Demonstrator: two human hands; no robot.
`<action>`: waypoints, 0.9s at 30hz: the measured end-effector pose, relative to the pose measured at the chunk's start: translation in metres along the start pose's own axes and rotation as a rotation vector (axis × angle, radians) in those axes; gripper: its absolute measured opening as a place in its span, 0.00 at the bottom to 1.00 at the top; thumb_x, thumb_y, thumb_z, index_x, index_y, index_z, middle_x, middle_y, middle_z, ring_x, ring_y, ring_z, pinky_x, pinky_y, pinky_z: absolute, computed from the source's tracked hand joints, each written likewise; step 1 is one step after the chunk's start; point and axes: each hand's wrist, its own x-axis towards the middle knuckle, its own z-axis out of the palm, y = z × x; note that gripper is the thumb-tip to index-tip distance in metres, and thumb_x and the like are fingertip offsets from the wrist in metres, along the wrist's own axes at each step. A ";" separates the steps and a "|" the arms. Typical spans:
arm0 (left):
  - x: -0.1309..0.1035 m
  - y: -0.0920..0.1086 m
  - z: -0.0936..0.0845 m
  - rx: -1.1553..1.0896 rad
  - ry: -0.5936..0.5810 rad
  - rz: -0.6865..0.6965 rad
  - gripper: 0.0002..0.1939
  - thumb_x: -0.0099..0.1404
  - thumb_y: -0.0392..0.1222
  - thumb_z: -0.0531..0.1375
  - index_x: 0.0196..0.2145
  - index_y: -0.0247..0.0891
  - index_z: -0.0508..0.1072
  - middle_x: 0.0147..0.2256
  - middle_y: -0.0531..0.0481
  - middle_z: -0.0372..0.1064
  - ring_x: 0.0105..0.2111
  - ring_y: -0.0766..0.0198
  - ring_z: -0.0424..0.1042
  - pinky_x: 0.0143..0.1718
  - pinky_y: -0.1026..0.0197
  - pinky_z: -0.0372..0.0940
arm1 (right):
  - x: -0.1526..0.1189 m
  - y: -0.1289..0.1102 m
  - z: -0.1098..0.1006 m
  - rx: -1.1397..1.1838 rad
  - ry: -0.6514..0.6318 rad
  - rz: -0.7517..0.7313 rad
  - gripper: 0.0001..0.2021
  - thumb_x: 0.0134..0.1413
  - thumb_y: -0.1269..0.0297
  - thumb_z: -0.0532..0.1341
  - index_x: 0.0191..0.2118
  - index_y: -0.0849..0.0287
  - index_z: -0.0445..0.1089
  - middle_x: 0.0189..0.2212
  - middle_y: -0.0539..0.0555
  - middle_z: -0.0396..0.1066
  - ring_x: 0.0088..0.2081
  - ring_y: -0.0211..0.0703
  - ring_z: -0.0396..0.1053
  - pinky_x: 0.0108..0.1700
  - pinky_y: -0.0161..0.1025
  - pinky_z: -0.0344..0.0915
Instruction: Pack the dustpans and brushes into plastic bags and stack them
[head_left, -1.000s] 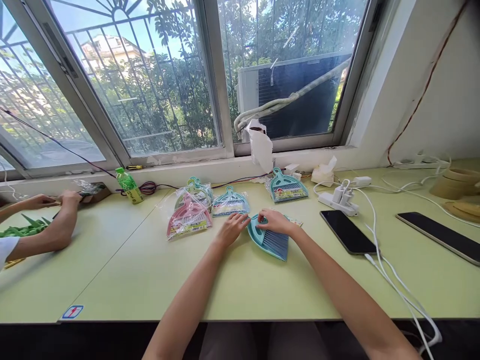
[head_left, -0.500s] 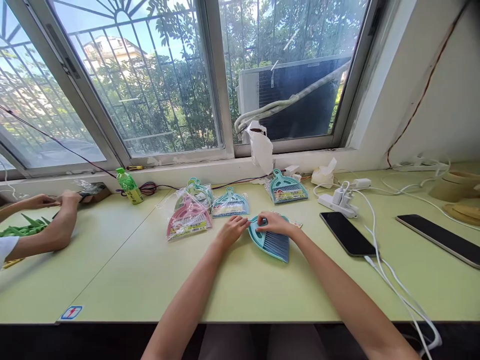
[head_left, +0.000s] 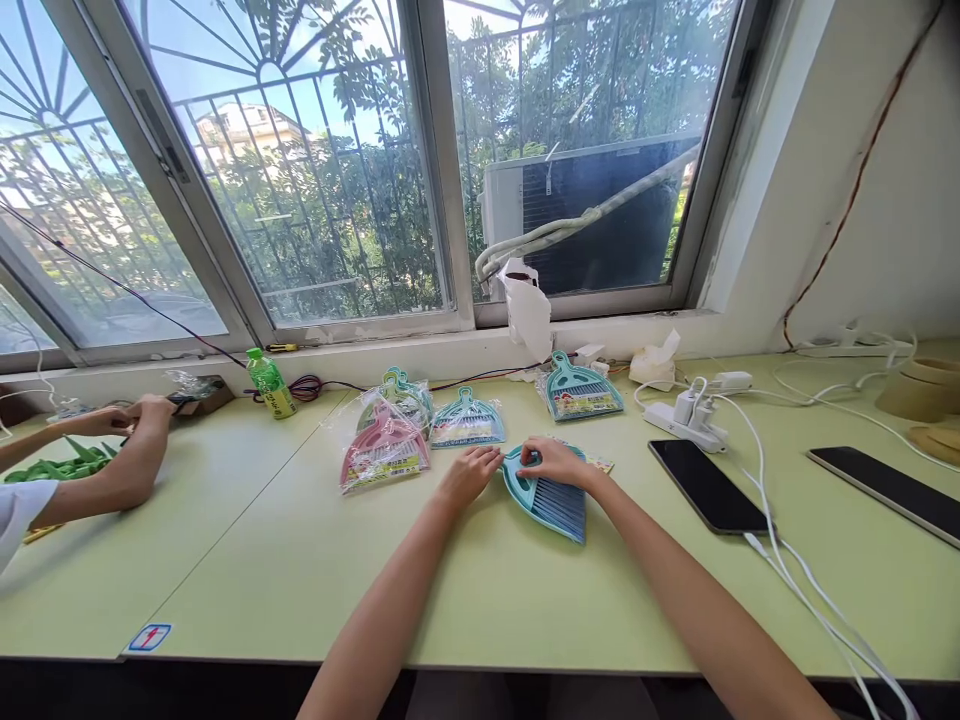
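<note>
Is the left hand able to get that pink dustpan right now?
Probably, yes. The left hand is near the pink dustpan, and the tabletop between them looks bare. It might just have to leave the turquoise dustpan first.

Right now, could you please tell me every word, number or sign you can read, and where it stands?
Sticker on the table: red arrow-like sign, bordered in blue.
Green bottle: label too small to read.
Packaged pink set, blue set, teal set: labels too small to read.
Printed card: likewise.
No words or numbers are legible.
</note>
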 end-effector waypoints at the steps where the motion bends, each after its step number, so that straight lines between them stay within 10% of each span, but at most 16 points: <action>1: 0.000 0.000 0.000 0.009 0.008 0.008 0.15 0.65 0.30 0.55 0.50 0.34 0.70 0.49 0.42 0.71 0.51 0.59 0.70 0.51 0.55 0.67 | 0.000 0.001 0.000 0.001 0.000 -0.002 0.12 0.47 0.53 0.66 0.32 0.57 0.71 0.35 0.52 0.71 0.39 0.43 0.68 0.40 0.37 0.60; 10: 0.003 0.001 -0.008 0.031 0.038 0.048 0.15 0.67 0.29 0.50 0.48 0.33 0.71 0.47 0.42 0.73 0.50 0.59 0.71 0.65 0.41 0.48 | -0.001 -0.001 -0.002 0.041 0.001 0.010 0.13 0.47 0.52 0.65 0.32 0.57 0.71 0.35 0.52 0.72 0.39 0.43 0.68 0.41 0.38 0.61; 27: -0.006 -0.010 -0.006 0.196 0.141 0.016 0.17 0.66 0.36 0.54 0.53 0.37 0.66 0.57 0.41 0.63 0.62 0.51 0.55 0.64 0.38 0.49 | -0.003 -0.010 -0.005 0.113 -0.029 0.027 0.11 0.46 0.56 0.66 0.30 0.58 0.71 0.34 0.51 0.72 0.36 0.42 0.67 0.39 0.37 0.60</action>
